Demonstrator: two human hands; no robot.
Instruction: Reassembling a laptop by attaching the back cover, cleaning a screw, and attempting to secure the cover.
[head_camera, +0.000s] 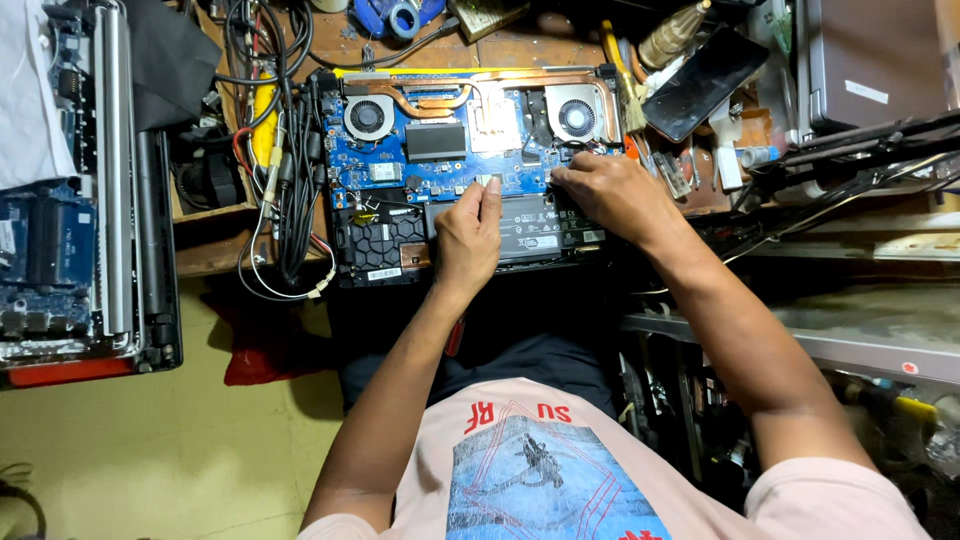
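An opened laptop lies bottom-up on the workbench, showing its blue mainboard, two round fans and copper heat pipes. A black battery sits along its near edge. My left hand rests over the battery's left part, with fingertips pinched at a small part on the board edge. My right hand presses down at the battery's upper right corner, fingers curled toward the board. What the fingertips grip is too small to tell.
A bundle of black cables lies left of the laptop. Another dismantled laptop stands at far left. A dark phone, a brush and small tools lie at the back right. A metal shelf is on the right.
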